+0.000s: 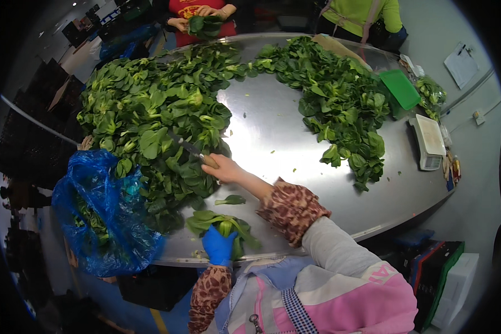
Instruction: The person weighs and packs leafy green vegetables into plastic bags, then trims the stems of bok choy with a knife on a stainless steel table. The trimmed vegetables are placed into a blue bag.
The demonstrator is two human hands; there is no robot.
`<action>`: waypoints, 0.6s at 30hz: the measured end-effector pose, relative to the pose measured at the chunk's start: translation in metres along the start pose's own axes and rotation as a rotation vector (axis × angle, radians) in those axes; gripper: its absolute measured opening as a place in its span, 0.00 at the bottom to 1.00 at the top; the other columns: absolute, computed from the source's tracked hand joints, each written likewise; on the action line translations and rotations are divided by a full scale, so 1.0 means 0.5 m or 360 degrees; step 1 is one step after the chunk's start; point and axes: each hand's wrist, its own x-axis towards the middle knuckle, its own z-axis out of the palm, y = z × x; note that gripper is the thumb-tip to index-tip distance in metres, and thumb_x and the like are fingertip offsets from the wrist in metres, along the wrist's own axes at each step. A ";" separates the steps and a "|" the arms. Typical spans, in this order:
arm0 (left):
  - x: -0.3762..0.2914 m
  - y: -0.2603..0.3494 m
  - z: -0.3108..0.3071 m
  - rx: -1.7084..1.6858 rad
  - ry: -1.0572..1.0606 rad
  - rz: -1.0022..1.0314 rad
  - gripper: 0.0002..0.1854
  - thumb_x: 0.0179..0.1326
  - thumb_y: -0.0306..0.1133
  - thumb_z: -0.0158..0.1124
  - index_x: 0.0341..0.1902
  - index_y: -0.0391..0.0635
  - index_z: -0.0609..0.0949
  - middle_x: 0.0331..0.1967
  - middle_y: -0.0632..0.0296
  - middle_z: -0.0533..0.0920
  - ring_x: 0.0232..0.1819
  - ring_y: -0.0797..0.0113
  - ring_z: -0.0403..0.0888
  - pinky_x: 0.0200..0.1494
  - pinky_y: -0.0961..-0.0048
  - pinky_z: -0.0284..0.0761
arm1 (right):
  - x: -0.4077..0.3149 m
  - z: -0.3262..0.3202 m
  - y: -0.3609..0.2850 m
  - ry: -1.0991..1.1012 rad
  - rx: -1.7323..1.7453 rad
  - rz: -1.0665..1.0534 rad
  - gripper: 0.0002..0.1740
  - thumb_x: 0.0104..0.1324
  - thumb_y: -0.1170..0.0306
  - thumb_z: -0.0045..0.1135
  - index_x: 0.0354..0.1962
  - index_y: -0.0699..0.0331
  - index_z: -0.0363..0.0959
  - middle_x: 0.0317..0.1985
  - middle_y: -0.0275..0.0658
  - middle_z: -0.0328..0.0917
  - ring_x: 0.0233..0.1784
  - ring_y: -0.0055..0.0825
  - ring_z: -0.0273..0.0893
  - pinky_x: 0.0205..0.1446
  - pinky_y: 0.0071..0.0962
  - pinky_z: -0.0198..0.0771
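My left hand (219, 247), in a blue glove, grips a head of bok choy (225, 227) at the near edge of the steel table (271, 137). Bare-skinned, my right hand (223, 168) is closed around the wooden handle of a knife (191, 148). Its dark blade points away to the left, over a large heap of bok choy (158, 112); whether it touches the leaves I cannot tell. One loose leaf (230, 200) lies on the metal between my two hands.
A blue plastic bag (104, 217) with greens inside hangs at the table's left edge. Another bok choy pile (338, 96) runs along the right. Beyond it are a green tray (399, 89) and a weighing scale (429, 135). Two people stand across the table, one holding greens (204, 27).
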 end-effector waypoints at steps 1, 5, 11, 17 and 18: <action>0.001 0.004 0.000 0.0010 -0.0078 -0.0011 0.38 0.41 0.47 0.77 0.53 0.38 0.73 0.47 0.46 0.79 0.47 0.46 0.78 0.47 0.58 0.74 | -0.035 -0.015 0.013 0.0036 -0.0167 -0.0120 0.26 0.63 0.50 0.56 0.47 0.63 0.69 0.36 0.46 0.75 0.42 0.40 0.77 0.48 0.34 0.71; 0.004 0.008 -0.007 -0.0061 -0.0068 0.0156 0.35 0.45 0.46 0.74 0.53 0.39 0.74 0.46 0.46 0.80 0.47 0.47 0.79 0.48 0.58 0.74 | -0.170 -0.061 0.089 0.0356 -0.0204 -0.0262 0.25 0.64 0.52 0.55 0.49 0.62 0.70 0.41 0.48 0.76 0.44 0.45 0.75 0.49 0.34 0.70; 0.007 0.042 -0.026 -0.0639 -0.0203 0.0276 0.31 0.49 0.44 0.72 0.53 0.39 0.73 0.45 0.44 0.80 0.46 0.44 0.78 0.46 0.57 0.74 | -0.387 -0.127 0.156 0.0776 0.0339 -0.0076 0.20 0.62 0.61 0.60 0.48 0.62 0.70 0.40 0.44 0.76 0.44 0.34 0.74 0.50 0.30 0.68; 0.018 0.140 0.030 -0.0434 -0.0279 0.0625 0.28 0.53 0.48 0.68 0.51 0.41 0.74 0.44 0.44 0.80 0.46 0.45 0.78 0.45 0.58 0.75 | -0.543 -0.138 0.156 0.0653 -0.0034 0.0173 0.18 0.63 0.60 0.59 0.43 0.64 0.69 0.31 0.44 0.74 0.33 0.38 0.73 0.37 0.32 0.67; 0.019 0.152 0.037 -0.0361 -0.0304 0.0598 0.29 0.54 0.48 0.67 0.52 0.42 0.74 0.44 0.45 0.80 0.45 0.45 0.79 0.45 0.58 0.75 | -0.554 -0.134 0.152 0.0663 -0.0316 0.0001 0.18 0.63 0.60 0.59 0.43 0.64 0.69 0.28 0.45 0.74 0.30 0.41 0.74 0.35 0.32 0.67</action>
